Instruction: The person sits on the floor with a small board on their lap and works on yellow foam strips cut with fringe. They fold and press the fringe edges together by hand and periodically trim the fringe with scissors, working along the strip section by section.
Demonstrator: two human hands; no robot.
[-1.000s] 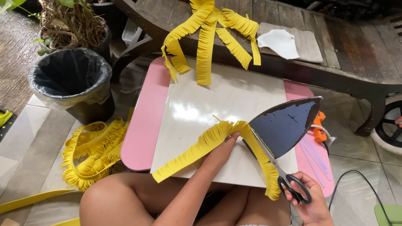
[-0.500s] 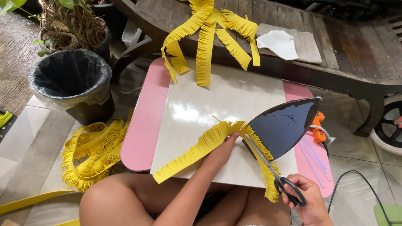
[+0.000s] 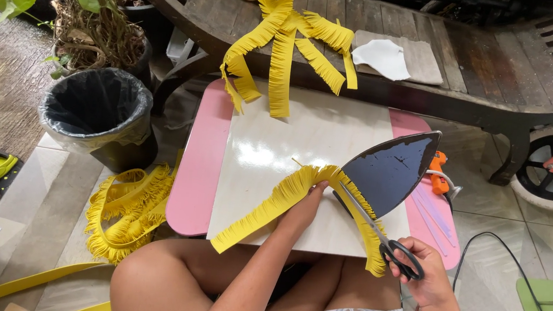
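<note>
The left hand (image 3: pixel 307 206) pinches a fringed yellow paper strip (image 3: pixel 286 200) on the tabletop (image 3: pixel 270 148); the right hand (image 3: pixel 424 274) grips black scissors (image 3: pixel 383 237) cutting it.

It looks like a home patio: a tiled floor (image 3: pixel 47 221), potted plants (image 3: pixel 94 16), a wooden lounger (image 3: pixel 487 74) and a black bin (image 3: pixel 94 114) surround the low counter (image 3: pixel 201 168).

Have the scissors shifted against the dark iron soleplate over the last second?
Barely: the scissors keep their place along the dark soleplate's lower edge, handles in the right hand.
</note>
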